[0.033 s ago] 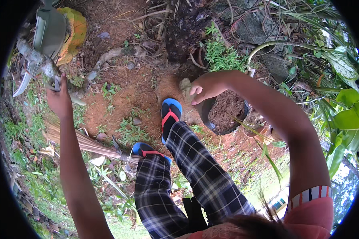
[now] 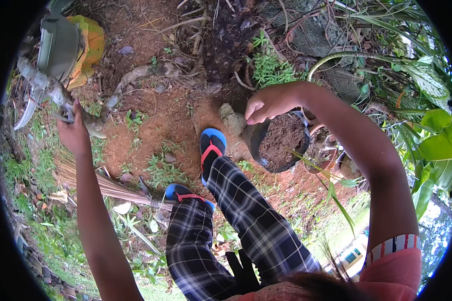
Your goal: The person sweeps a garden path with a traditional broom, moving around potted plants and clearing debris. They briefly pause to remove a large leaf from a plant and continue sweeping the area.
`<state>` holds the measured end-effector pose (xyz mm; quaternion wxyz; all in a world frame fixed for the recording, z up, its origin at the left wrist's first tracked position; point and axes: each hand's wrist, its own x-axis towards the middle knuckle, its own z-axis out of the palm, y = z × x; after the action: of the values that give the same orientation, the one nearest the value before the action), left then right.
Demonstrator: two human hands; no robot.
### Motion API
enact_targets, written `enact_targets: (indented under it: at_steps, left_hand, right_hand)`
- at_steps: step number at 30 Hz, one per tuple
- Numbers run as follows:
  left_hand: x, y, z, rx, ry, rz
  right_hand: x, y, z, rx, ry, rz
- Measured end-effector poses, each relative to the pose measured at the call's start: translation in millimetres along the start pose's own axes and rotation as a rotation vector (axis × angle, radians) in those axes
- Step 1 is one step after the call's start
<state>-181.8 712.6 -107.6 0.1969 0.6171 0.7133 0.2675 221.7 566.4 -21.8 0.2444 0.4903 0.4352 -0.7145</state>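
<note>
My left hand (image 2: 75,131) is out at the far left with its fingers closed round a small grey piece (image 2: 67,118) that I cannot make out. A rough pale branch or root (image 2: 56,91) lies just beyond it, and a curved pale blade-like piece (image 2: 28,113) shows beside that. My right hand (image 2: 270,104) is above the left rim of a black pot (image 2: 254,145) filled with brown soil (image 2: 284,136). Its fingers are curled together, and whatever they hold, if anything, is hidden. A stubby root end (image 2: 231,118) sticks up just left of these fingers.
A grey-green container (image 2: 58,47) and a yellow one (image 2: 88,47) stand at the upper left. A stick broom (image 2: 115,188) lies left of my sandalled feet (image 2: 212,150). Leafy plants (image 2: 434,135) crowd the right side, and roots (image 2: 140,72) cross the soil.
My right hand has moved right and slightly up, off the root end toward the pot's rim, uncovering more of the soil. My left hand keeps its hold; the view has shifted a little.
</note>
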Motion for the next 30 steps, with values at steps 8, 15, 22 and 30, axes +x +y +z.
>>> enact_targets:
  at_steps: [8, 15, 22, 30]
  left_hand:
    - [1, -29, 43, 0.033, 0.277, 0.009]
    - [1, -25, 50, -0.211, 0.344, 0.096]
    - [-1, -21, 50, -0.182, 0.36, 0.136]
    - [4, -29, 50, -0.086, 0.364, 0.2]
  right_hand:
    - [-19, 151, -81, -0.294, 0.92, 0.445]
    - [74, 246, -127, -0.256, 1.073, 0.331]
    - [101, 235, -134, -0.501, 0.698, 0.447]
    - [108, 235, -130, -0.15, 0.943, 0.385]
